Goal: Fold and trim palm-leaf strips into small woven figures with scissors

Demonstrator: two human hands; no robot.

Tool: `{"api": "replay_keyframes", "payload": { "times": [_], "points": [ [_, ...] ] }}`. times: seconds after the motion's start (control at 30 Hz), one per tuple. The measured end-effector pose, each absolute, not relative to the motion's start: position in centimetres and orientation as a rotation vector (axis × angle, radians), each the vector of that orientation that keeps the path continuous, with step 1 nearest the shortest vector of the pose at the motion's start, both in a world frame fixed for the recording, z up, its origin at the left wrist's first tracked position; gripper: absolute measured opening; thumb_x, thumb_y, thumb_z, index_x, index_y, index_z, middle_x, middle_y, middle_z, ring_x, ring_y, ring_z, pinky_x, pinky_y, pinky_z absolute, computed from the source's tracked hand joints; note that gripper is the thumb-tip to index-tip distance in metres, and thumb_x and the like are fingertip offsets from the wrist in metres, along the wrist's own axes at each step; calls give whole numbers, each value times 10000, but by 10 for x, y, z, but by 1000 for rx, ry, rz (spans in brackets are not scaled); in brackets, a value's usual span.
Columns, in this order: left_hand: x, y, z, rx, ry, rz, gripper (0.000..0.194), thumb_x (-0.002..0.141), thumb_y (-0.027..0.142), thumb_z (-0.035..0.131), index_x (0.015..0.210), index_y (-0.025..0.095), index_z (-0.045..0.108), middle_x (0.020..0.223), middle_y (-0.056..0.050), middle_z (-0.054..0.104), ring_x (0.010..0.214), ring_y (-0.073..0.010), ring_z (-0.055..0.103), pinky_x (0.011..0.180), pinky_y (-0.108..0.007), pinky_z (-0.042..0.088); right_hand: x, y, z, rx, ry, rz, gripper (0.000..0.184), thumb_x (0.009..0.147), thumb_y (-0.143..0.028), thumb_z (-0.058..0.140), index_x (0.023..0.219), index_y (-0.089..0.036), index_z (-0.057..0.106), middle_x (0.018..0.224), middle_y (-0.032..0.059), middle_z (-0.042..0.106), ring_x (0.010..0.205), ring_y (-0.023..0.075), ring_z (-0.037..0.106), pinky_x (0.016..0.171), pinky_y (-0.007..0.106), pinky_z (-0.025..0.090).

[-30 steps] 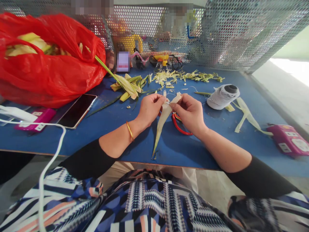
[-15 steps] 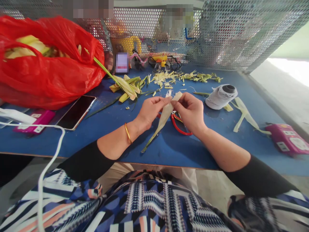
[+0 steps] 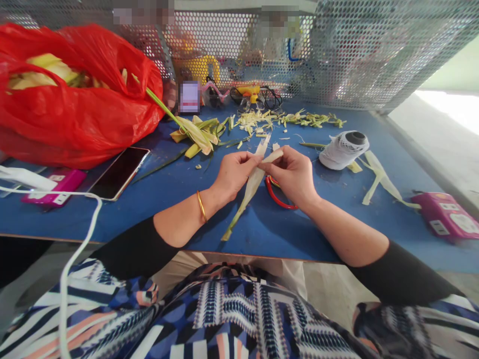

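Note:
Over the blue table (image 3: 164, 209), both my hands pinch a pale corn husk (image 3: 251, 190) whose narrow green end hangs down toward the table's front edge. My left hand (image 3: 234, 174) is closed on it near the top, where a frayed whitish end sticks up. My right hand (image 3: 294, 174), fingers closed, holds a folded pale part of the husk just to the right. Red-handled scissors (image 3: 275, 196) lie under my right hand, their blades mostly hidden. Right of that hand a cone of white thread (image 3: 343, 149) lies tilted.
A red plastic bag (image 3: 93, 119) of husks fills the back left, with a phone (image 3: 119, 174) before it. Husk scraps (image 3: 258, 119) lie along the back, near a perforated metal screen (image 3: 232, 45). Magenta boxes (image 3: 447, 214) sit at either side; a white cable (image 3: 80, 249) hangs at left.
The top of the husk has shifted: its frayed end now stands higher above my left fingers, and a part in my right hand is folded over to the right. Both hands stay close together.

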State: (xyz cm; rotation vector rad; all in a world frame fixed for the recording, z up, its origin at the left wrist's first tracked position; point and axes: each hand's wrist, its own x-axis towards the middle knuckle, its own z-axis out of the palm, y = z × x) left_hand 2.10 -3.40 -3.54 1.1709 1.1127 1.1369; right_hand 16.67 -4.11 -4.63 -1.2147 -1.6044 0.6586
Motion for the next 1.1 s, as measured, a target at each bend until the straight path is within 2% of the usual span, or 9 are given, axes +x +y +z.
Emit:
{"api": "replay_keyframes", "payload": {
  "times": [0.13,0.23,0.33,0.5,0.67,0.9,1.1],
  "points": [
    [21,-34,-35,1192,1117,1167,240,775,297,711,594,160,634,519,56,493,506,-69,371,517,-225,313,166,-48,-40,-1149,-1710,320,186,787,-222,705,702,-222,539,629,-41,572,572,115,492,564,257,412],
    [22,-33,-35,1164,1096,1190,242,762,315,719,594,162,634,540,44,529,519,-76,404,525,-227,335,167,-52,-40,-1014,-1817,118,143,812,-160,643,726,-233,555,704,-20,625,638,135,557,617,270,449],
    [22,-32,-35,1141,1083,1221,226,758,296,716,597,158,637,559,33,552,530,-78,433,529,-222,353,167,-52,-42,-961,-1858,55,127,818,-142,623,762,-239,563,741,-13,645,663,140,581,640,274,464],
    [21,-33,-34,1135,1085,1190,200,768,257,693,611,162,615,541,44,527,495,-72,429,477,-207,327,163,-51,-43,-1089,-1778,294,124,816,-236,662,766,-227,549,676,-32,610,597,124,543,594,259,447],
    [21,-34,-34,1132,1110,1139,223,817,305,655,644,169,618,550,36,533,479,-87,459,441,-211,343,162,-51,-41,-1138,-1735,414,98,800,-227,630,741,-220,552,643,-38,578,585,115,502,589,255,418],
    [18,-31,-31,1231,1033,1195,114,751,272,727,723,174,676,638,22,603,571,-97,500,531,-221,392,160,-51,-38,-1175,-1627,623,161,803,-304,668,724,-216,559,632,-41,548,583,105,444,563,253,373],
    [15,-28,-30,1196,1029,1165,164,744,279,736,672,175,632,628,16,603,575,-102,508,563,-238,417,158,-47,-44,-1056,-1539,921,225,782,-392,706,747,-219,566,626,-39,566,615,127,534,612,289,457]
  ]
}}
